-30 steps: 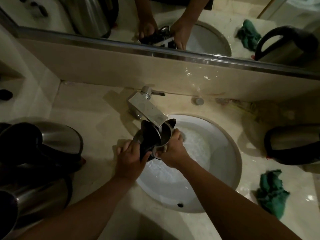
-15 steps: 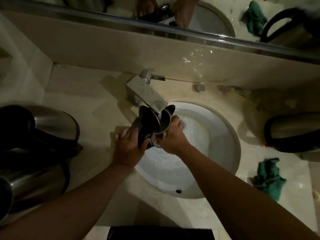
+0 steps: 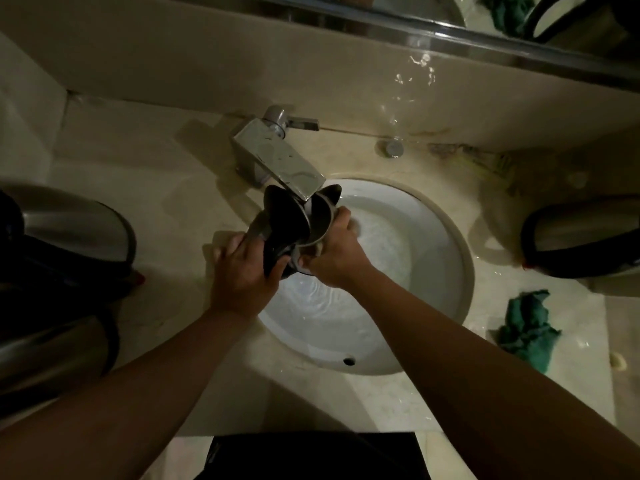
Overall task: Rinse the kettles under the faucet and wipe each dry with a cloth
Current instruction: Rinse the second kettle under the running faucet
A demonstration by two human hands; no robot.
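Observation:
A steel kettle (image 3: pixel 320 220) with its black lid flipped open sits under the spout of the chrome faucet (image 3: pixel 277 159), above the white basin (image 3: pixel 426 251). My left hand (image 3: pixel 242 271) grips the kettle's black handle on the left. My right hand (image 3: pixel 336 251) holds the kettle's body on the right, fingers curled round its rim. Water lies in the basin; I cannot make out a stream from the spout. A crumpled green cloth (image 3: pixel 526 327) lies on the counter right of the basin.
Two more steel kettles (image 3: pixel 69 230) (image 3: pixel 52 351) lie on the counter at the left, another kettle (image 3: pixel 585 237) at the right. A mirror (image 3: pixel 519 26) runs along the back wall. A round chrome knob (image 3: pixel 391 147) sits behind the basin.
The view has tilted down and closer. Both hands keep their hold on the kettle under the faucet, with hardly any movement.

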